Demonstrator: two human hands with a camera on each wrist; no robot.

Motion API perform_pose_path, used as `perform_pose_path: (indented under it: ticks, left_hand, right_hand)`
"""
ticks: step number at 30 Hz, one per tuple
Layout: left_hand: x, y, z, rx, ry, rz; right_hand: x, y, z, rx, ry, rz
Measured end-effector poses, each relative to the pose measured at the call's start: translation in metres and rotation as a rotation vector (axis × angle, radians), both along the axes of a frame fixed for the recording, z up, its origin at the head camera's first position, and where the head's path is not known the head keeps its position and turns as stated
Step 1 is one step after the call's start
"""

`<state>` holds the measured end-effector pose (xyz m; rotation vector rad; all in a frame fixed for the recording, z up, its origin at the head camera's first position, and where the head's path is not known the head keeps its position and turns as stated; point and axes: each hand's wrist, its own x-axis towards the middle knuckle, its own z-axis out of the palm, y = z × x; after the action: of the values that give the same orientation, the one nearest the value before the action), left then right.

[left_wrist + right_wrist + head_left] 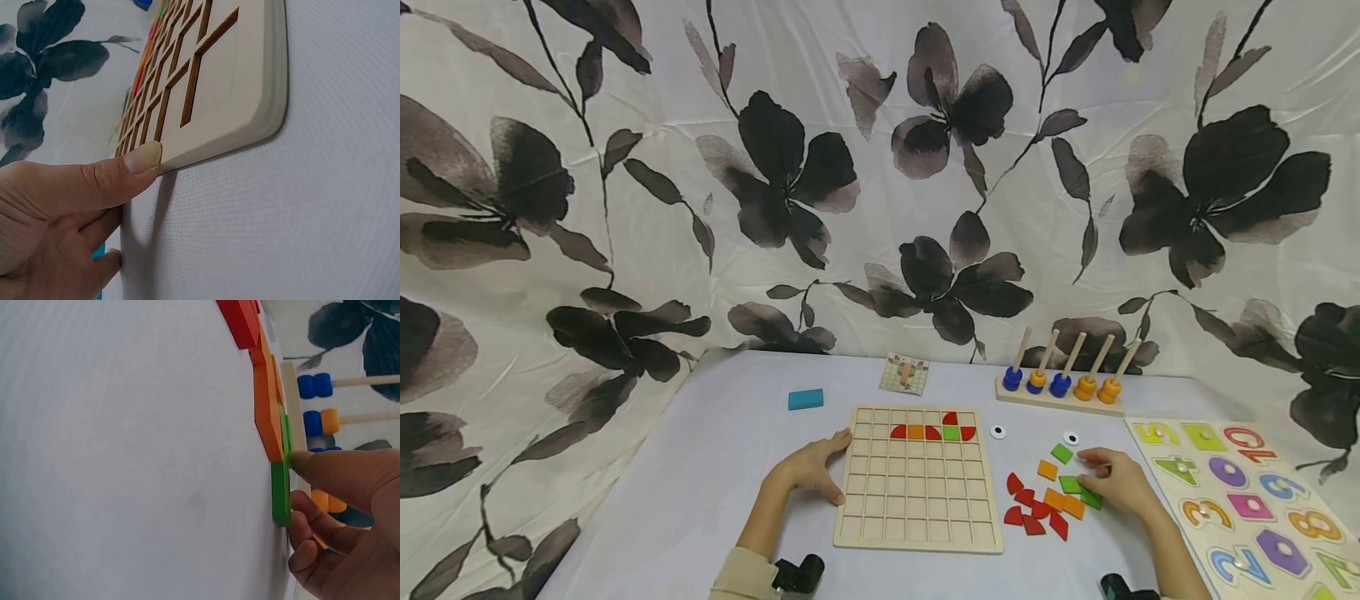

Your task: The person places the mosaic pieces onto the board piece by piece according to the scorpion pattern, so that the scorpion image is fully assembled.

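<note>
My left hand (808,467) rests along the left side of a square wooden grid board (917,508), thumb and fingers spread. In the left wrist view the thumb (142,157) touches the board's edge. Near the board's top sit red quarter-circle pieces (967,433), an orange square (916,432) and a green square (951,433). My right hand (1116,479) is over loose green tiles (1092,498) right of the board. In the right wrist view its thumb is at a green tile (280,494), the other fingers loosely bent; no tile shows gripped between them.
Loose red pieces (1033,526) and orange tiles (1073,507) lie right of the board, with two white discs (997,432) above. Behind stand a peg stacker (1060,398), a pattern card (904,374) and a blue block (806,399). A number puzzle board (1217,533) lies far right.
</note>
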<state>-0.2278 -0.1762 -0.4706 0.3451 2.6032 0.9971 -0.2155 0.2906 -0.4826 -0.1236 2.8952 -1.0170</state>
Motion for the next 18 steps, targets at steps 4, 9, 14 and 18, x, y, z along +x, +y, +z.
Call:
perform_pose_path:
  ticks: [4,9,14,18]
  left_hand:
    - [0.000,0.001,0.000,0.005,-0.001,0.001]
    - [0.001,0.000,0.000,0.004,-0.002,0.007]
    - [0.001,-0.001,-0.001,0.013,-0.003,0.005]
    - [0.000,-0.002,-0.001,0.024,-0.004,-0.006]
  right_hand:
    - [-0.005,-0.005,-0.002,-0.013,-0.005,-0.002]
    - [-0.017,-0.015,-0.004,0.013,0.001,-0.010]
    - [-0.028,-0.025,0.000,0.041,-0.004,-0.015]
    - [-0.033,-0.029,0.004,0.082,-0.029,-0.004]
